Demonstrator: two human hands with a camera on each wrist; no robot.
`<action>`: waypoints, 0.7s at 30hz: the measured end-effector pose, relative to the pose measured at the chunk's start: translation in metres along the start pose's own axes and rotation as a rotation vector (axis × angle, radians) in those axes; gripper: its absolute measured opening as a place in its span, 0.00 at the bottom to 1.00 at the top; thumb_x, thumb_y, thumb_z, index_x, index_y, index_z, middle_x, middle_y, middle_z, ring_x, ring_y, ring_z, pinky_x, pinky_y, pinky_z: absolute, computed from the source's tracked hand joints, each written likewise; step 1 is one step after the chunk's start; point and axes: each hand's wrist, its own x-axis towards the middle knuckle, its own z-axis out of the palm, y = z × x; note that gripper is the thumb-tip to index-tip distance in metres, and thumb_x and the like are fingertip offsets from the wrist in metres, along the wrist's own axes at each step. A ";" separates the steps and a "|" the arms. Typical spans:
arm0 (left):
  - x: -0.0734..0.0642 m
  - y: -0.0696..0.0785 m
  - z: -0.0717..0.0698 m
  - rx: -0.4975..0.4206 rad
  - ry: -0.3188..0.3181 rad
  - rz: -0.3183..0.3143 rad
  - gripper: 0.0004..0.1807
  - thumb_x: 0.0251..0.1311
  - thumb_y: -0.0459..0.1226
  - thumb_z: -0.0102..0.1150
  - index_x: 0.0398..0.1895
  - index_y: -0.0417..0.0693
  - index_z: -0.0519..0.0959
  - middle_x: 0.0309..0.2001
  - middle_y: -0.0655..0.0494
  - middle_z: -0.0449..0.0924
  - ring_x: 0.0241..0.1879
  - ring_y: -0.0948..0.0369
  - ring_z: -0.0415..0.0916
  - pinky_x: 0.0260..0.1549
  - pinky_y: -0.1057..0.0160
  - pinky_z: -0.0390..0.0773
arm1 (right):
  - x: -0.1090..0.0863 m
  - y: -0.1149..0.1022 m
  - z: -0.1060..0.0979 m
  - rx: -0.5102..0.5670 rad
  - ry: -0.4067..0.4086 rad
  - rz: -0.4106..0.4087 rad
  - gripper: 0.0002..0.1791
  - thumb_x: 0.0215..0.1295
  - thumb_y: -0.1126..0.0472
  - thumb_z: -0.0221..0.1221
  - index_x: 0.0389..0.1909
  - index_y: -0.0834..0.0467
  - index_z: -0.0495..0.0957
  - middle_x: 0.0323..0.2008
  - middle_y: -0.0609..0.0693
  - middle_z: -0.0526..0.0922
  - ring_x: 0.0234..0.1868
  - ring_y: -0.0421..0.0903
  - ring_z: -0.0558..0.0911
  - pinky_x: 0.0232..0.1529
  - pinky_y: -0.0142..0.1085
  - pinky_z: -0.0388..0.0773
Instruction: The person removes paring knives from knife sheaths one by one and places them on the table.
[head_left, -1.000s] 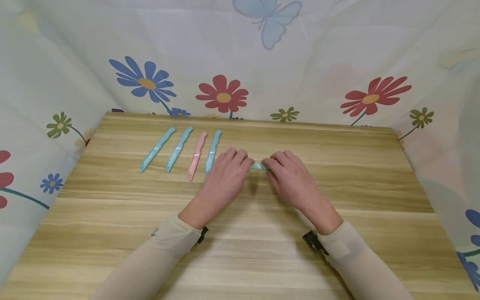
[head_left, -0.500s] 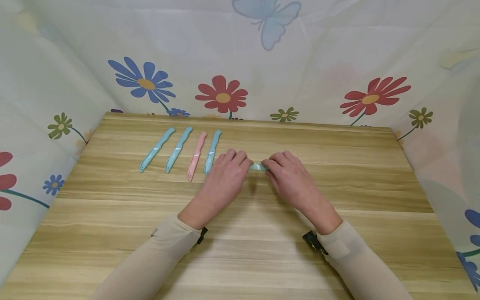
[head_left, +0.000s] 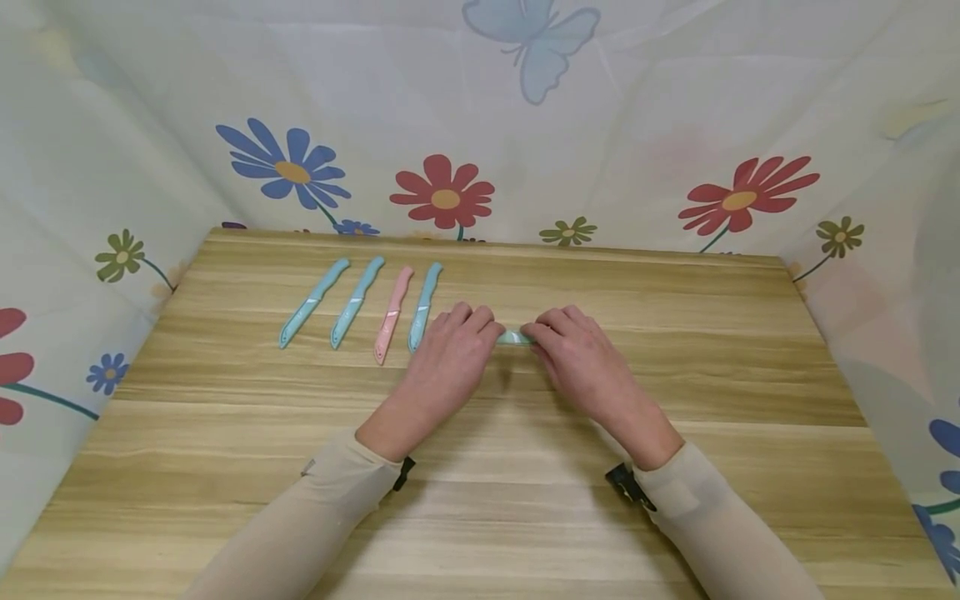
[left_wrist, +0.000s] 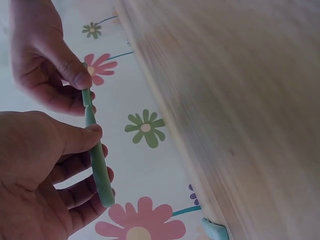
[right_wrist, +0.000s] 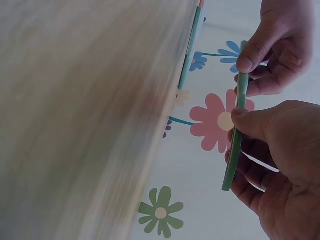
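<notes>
A pale green sheathed knife [head_left: 514, 337] spans the space between both hands, lying crosswise above the table. My left hand [head_left: 455, 350] pinches its handle [left_wrist: 101, 175] between thumb and curled fingers. With thumb and fingers, my right hand [head_left: 581, 354] grips the flat sheath [right_wrist: 233, 155] at the other end. A white stripe shows on the knife between the hands. Beside my left hand lies a light blue sheathed knife [head_left: 426, 304], its lower end partly hidden by that hand. Left of it are a pink knife [head_left: 393, 312] and two more light blue knives [head_left: 357, 302].
The knives lie in a slanted row, handles toward the back edge of the wooden table [head_left: 480, 517]. A white curtain [head_left: 630, 125] printed with flowers and a butterfly hangs behind the table and along both sides. Black buckles [head_left: 628, 485] show at the wrists.
The head view tips very slightly. Both hands keep their grip on the green knife and hold it in nearly the same place; the row of knives stays put.
</notes>
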 end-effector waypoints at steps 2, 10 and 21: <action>0.000 0.000 0.000 -0.001 -0.006 -0.002 0.10 0.72 0.30 0.64 0.53 0.43 0.87 0.45 0.54 0.81 0.41 0.54 0.71 0.39 0.60 0.78 | 0.000 0.000 0.001 -0.001 -0.007 0.005 0.12 0.71 0.66 0.68 0.54 0.62 0.86 0.48 0.54 0.84 0.48 0.53 0.80 0.52 0.44 0.80; -0.002 0.000 0.002 0.001 -0.019 -0.010 0.10 0.73 0.31 0.65 0.53 0.43 0.87 0.45 0.54 0.81 0.41 0.54 0.71 0.39 0.59 0.78 | -0.001 0.000 0.002 0.011 -0.017 0.017 0.13 0.71 0.67 0.69 0.54 0.63 0.86 0.47 0.54 0.85 0.48 0.53 0.80 0.51 0.44 0.80; -0.002 -0.002 0.001 0.005 -0.012 -0.001 0.11 0.69 0.28 0.67 0.52 0.44 0.87 0.45 0.53 0.81 0.44 0.52 0.74 0.40 0.57 0.78 | 0.000 0.002 0.002 0.018 -0.014 0.014 0.14 0.69 0.67 0.70 0.54 0.62 0.86 0.47 0.54 0.85 0.47 0.53 0.80 0.50 0.45 0.80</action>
